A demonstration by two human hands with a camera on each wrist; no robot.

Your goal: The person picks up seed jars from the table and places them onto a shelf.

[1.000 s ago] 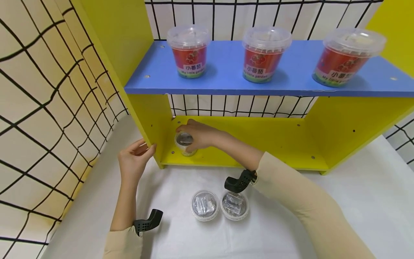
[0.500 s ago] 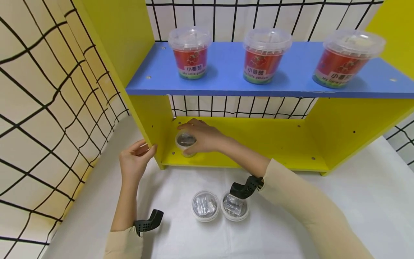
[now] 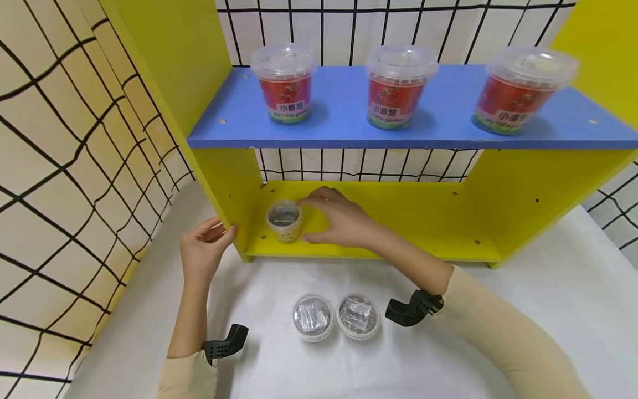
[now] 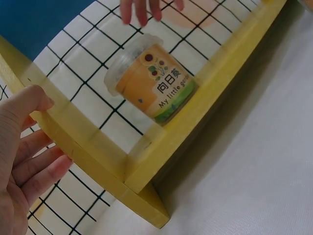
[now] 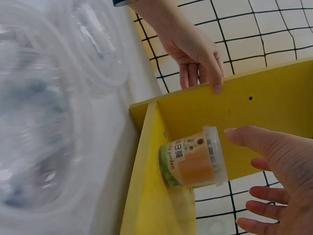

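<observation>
An orange-labelled plastic cup [image 3: 285,221] with a clear lid stands upright at the left end of the yellow bottom shelf [image 3: 389,216]. Just right of it is my right hand [image 3: 344,219], thumb and fingers spread and apart from the cup. My left hand [image 3: 206,244] pinches the front edge of the shelf unit's left side panel [image 3: 239,194], thumb on the inner face and fingers outside. In the left wrist view, the orange cup [image 4: 154,81] shows its sunflower-seed style print, with the right fingertips [image 4: 142,12] above it.
Two lidded cups [image 3: 312,317] [image 3: 358,316] stand side by side on the white tabletop [image 3: 423,354] before the unit. Three red-labelled cups [image 3: 289,83] [image 3: 399,88] [image 3: 520,91] stand on the blue upper shelf [image 3: 344,105]. Black wire mesh [image 3: 85,138] runs left and behind.
My right hand has let go of the orange cup and drawn back to the right, its fingers spreading. The cup stays on the bottom shelf. My left hand keeps its hold on the panel.
</observation>
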